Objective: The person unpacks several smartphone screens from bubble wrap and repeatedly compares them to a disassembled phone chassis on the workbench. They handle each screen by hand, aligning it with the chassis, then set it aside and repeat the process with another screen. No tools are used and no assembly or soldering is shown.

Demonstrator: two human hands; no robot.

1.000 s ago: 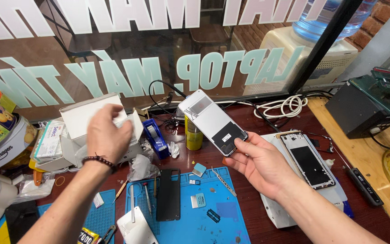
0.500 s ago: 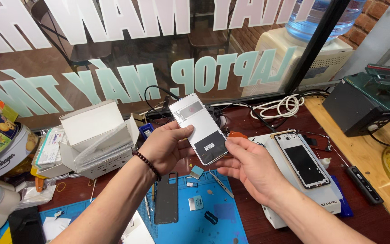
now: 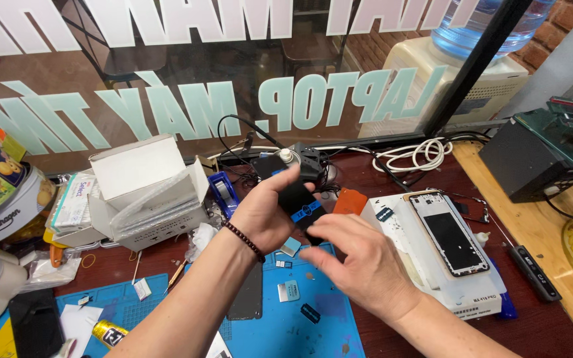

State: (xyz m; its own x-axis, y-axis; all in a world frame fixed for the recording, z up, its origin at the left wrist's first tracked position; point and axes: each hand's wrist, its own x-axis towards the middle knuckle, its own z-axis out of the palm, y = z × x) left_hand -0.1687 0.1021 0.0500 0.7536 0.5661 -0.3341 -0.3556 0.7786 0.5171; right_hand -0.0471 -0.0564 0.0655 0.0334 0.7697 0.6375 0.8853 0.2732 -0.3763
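Phone screen panel [image 3: 300, 202], dark side toward the camera, sits between both hands above the blue work mat [image 3: 319, 325], held over the middle of the cluttered bench. Left hand [image 3: 266, 215] is wrapped around its left edge, fingers curled behind and thumb on the front, clearly grasping it. Right hand [image 3: 356, 262] covers the lower end, fingertips pressed to the panel near a small blue tab [image 3: 302, 213]; it looks to be pinching there, though the fingers hide the exact contact.

By the look of it the piece is thin, light and stiff, with a slick glass face, likely to crack if bent, so the long edges seem the safest place to hold. Its long axis tilts from lower right up toward the window, top end pointing away from the person.

Just right lies an opened phone frame [image 3: 449, 232] on a white box [image 3: 479, 301]; a white carton [image 3: 144, 192] stands to the left.
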